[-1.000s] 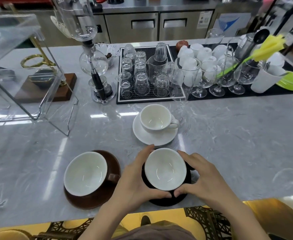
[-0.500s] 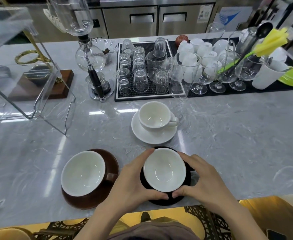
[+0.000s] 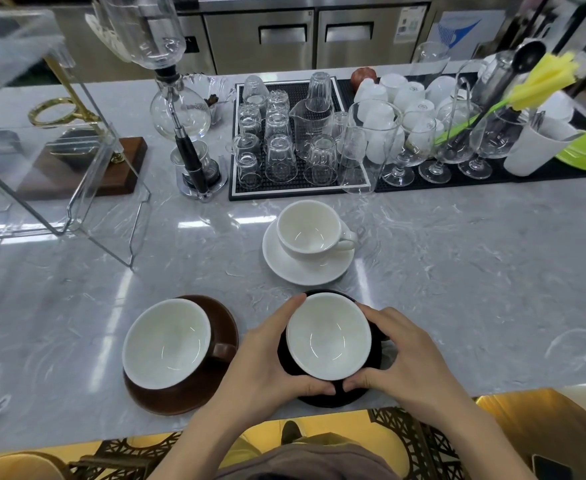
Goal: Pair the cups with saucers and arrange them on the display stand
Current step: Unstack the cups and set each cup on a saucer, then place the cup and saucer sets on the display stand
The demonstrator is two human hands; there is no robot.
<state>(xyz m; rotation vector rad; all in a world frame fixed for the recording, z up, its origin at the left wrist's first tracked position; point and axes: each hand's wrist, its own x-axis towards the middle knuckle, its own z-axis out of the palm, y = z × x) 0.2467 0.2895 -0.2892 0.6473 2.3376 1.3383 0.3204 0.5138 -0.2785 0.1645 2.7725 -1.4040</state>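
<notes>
Nothing moved | both hands [image 3: 333, 368] cup empty black cup [image 3: 329, 336] on black saucer [image 3: 333, 398]

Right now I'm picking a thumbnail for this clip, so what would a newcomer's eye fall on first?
Both hands, the left hand and the right hand, cup the black cup on its black saucer at the near edge of the marble counter. Left of it sits a brown cup on a brown saucer, and behind it a white cup on a white saucer. Farther back stands a mat crowded with upturned glasses.
</notes>
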